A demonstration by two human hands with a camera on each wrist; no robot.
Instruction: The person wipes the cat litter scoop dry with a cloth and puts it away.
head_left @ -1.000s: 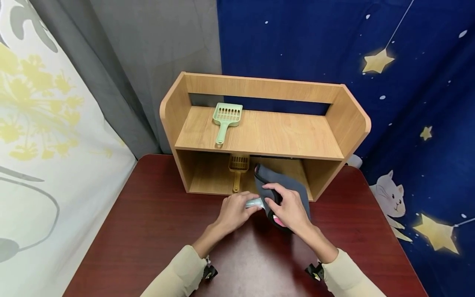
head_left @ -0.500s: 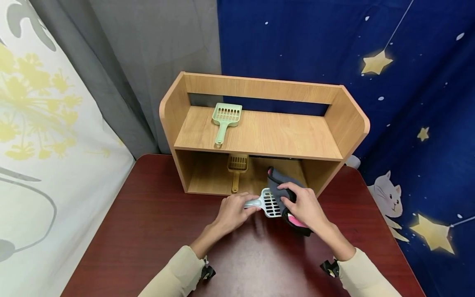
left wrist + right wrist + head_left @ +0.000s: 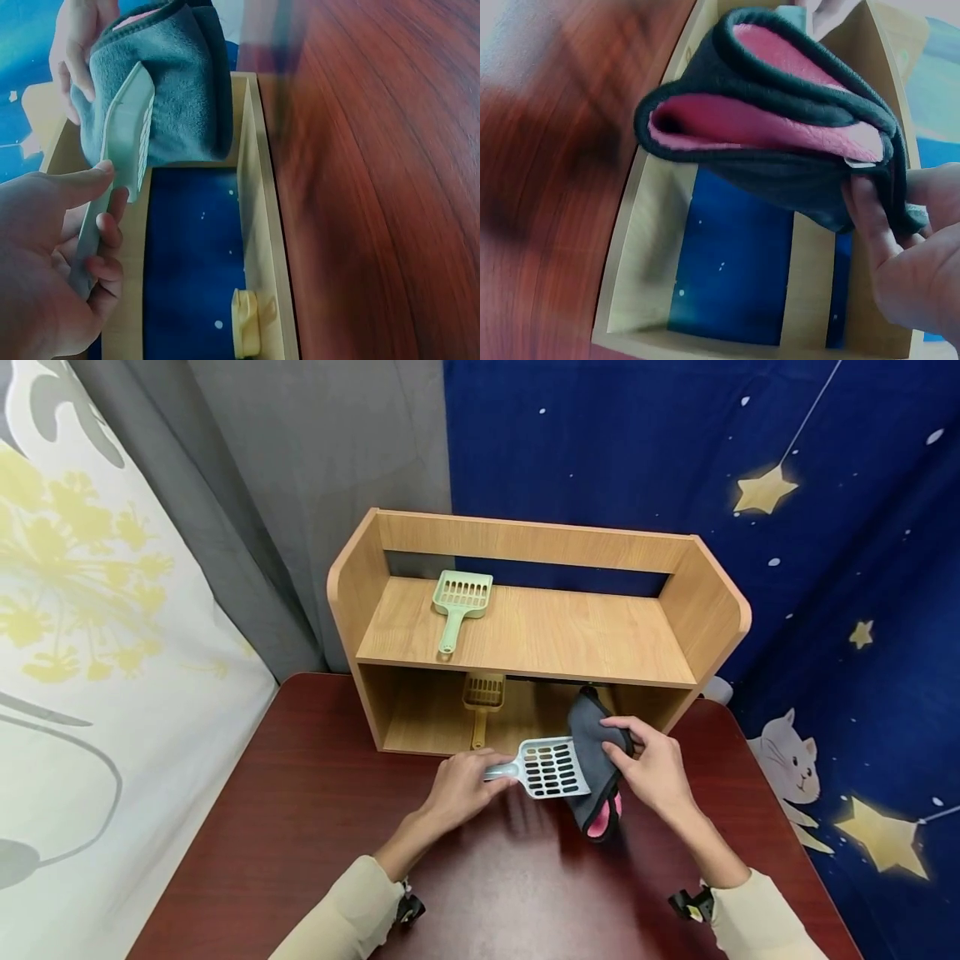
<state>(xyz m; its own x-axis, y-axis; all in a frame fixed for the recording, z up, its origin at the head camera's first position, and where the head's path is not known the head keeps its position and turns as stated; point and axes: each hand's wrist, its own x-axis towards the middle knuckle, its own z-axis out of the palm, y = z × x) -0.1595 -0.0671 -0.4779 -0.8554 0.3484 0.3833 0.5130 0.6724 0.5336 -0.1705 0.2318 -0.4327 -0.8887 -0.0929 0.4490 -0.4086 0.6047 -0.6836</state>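
My left hand [image 3: 467, 787] grips the handle of a pale blue slotted litter scoop [image 3: 553, 768], thumb on top and fingers curled beneath in the left wrist view. A folded grey cloth [image 3: 594, 756] with black edging and a pink inner side is pinched by my right hand [image 3: 654, 765]. Its fold meets the far end of the scoop; the left wrist view has the scoop's tip [image 3: 139, 75] in front of the grey cloth face. Pink layers [image 3: 765, 124] of the cloth show in the right wrist view. Both things are held up above the table's far part.
Behind the hands stands a two-level wooden shelf [image 3: 525, 670] on a dark red table [image 3: 315, 827]. A green litter scoop [image 3: 459, 602] lies on its upper board, and a yellow-brown scoop [image 3: 482, 697] on the lower level. Curtains [image 3: 585, 435] hang behind.
My right hand has drawn the cloth to the right along the scoop, uncovering its slotted head. My left hand keeps its grip on the handle, shifting only slightly.
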